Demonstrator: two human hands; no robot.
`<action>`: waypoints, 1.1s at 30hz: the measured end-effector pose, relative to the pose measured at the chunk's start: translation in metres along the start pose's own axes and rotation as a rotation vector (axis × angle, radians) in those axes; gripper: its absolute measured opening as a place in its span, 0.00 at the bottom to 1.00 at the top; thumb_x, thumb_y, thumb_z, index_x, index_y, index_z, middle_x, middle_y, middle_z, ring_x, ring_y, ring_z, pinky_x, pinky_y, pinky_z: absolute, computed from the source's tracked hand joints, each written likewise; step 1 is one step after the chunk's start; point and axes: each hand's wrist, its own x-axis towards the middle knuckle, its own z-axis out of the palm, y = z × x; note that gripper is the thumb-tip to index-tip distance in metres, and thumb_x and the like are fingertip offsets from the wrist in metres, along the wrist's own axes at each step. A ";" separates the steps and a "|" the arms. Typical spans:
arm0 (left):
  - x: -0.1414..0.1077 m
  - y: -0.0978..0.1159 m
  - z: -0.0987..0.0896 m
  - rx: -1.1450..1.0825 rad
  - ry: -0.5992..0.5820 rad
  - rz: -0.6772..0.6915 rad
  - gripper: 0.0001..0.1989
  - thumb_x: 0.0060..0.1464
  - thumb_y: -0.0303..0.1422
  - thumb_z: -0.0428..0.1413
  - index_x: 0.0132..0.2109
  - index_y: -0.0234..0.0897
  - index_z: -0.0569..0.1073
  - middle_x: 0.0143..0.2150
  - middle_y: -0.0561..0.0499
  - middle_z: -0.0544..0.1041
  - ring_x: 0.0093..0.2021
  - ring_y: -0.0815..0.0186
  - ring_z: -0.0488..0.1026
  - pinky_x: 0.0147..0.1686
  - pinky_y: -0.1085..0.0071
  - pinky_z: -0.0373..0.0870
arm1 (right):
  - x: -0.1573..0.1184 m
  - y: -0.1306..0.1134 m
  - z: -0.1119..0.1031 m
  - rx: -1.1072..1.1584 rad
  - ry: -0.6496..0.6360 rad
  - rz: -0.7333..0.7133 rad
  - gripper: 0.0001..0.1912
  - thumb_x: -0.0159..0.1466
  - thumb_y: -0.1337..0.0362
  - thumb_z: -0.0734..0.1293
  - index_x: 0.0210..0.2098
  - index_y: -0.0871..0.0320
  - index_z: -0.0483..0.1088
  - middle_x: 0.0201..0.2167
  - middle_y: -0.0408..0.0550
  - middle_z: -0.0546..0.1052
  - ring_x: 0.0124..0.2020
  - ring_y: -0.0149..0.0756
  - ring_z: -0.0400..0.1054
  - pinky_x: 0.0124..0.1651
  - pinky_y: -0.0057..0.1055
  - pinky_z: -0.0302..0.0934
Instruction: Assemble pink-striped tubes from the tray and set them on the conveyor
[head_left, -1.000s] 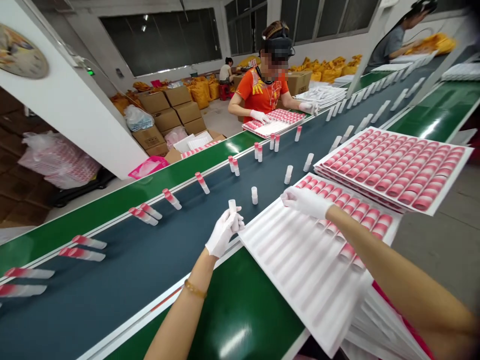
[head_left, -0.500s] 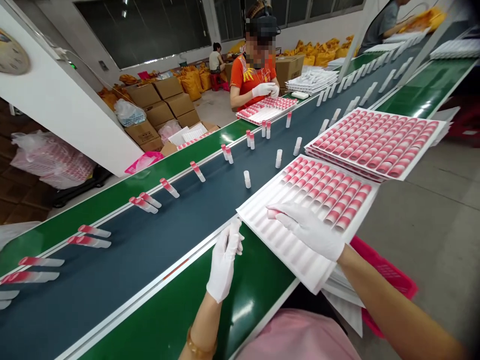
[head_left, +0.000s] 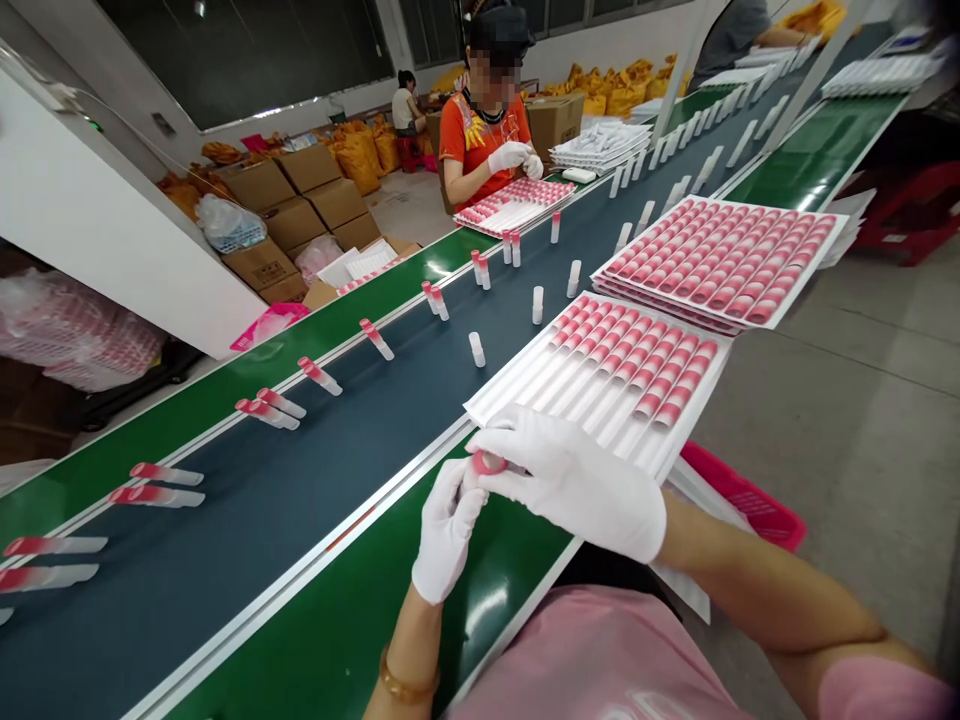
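While gloved hands (head_left: 448, 530) (head_left: 570, 483) grip a pink tube (head_left: 487, 462), conveyor (head_left: 225, 490) below, cartons (head_left: 296, 205) beyond

I'm working from one head-worn camera, riding on the person at the near edge of the conveyor belt (head_left: 247, 480). It faces forward and down across the belt, very close above the left hand (head_left: 446, 530) and right hand (head_left: 574, 485), while the belt's far end recedes toward the upper right of my frame.

The person wears white fabric gloves (head_left: 570, 483), a pale pink short-sleeved top (head_left: 600, 665), and what looks like a thin gold bracelet (head_left: 409, 684) on the left wrist (head_left: 397, 650).
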 end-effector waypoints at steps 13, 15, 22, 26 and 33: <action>-0.010 -0.016 -0.005 -0.018 0.102 0.012 0.19 0.57 0.49 0.58 0.51 0.46 0.79 0.48 0.45 0.75 0.47 0.55 0.73 0.47 0.61 0.72 | 0.031 -0.045 0.003 -0.245 0.148 -0.027 0.04 0.70 0.66 0.65 0.36 0.56 0.70 0.28 0.44 0.67 0.28 0.34 0.59 0.31 0.31 0.51; -0.010 -0.017 -0.004 -0.009 0.082 0.010 0.20 0.57 0.50 0.58 0.51 0.46 0.79 0.47 0.44 0.75 0.47 0.54 0.73 0.48 0.59 0.72 | 0.033 -0.047 0.003 -0.266 0.152 -0.024 0.07 0.69 0.67 0.66 0.32 0.57 0.68 0.26 0.42 0.65 0.26 0.32 0.57 0.30 0.30 0.48; -0.007 -0.008 -0.001 -0.019 0.032 0.047 0.15 0.60 0.45 0.58 0.47 0.43 0.79 0.43 0.46 0.75 0.42 0.59 0.73 0.41 0.65 0.73 | 0.042 -0.052 -0.002 -0.213 0.094 0.025 0.14 0.64 0.72 0.69 0.26 0.58 0.61 0.23 0.39 0.64 0.24 0.27 0.56 0.29 0.28 0.48; -0.007 0.008 0.007 -0.129 0.047 -0.065 0.18 0.54 0.39 0.64 0.52 0.43 0.76 0.46 0.47 0.75 0.43 0.59 0.74 0.41 0.66 0.73 | 0.039 -0.047 0.002 -0.125 0.105 0.028 0.13 0.62 0.74 0.70 0.26 0.58 0.63 0.24 0.37 0.65 0.25 0.27 0.59 0.30 0.27 0.49; 0.000 0.024 0.012 -0.045 -0.032 -0.116 0.24 0.54 0.32 0.62 0.59 0.44 0.70 0.50 0.46 0.74 0.44 0.60 0.74 0.42 0.65 0.73 | 0.043 -0.029 0.010 0.082 0.116 0.307 0.14 0.61 0.70 0.69 0.23 0.57 0.62 0.21 0.35 0.64 0.23 0.26 0.61 0.29 0.26 0.54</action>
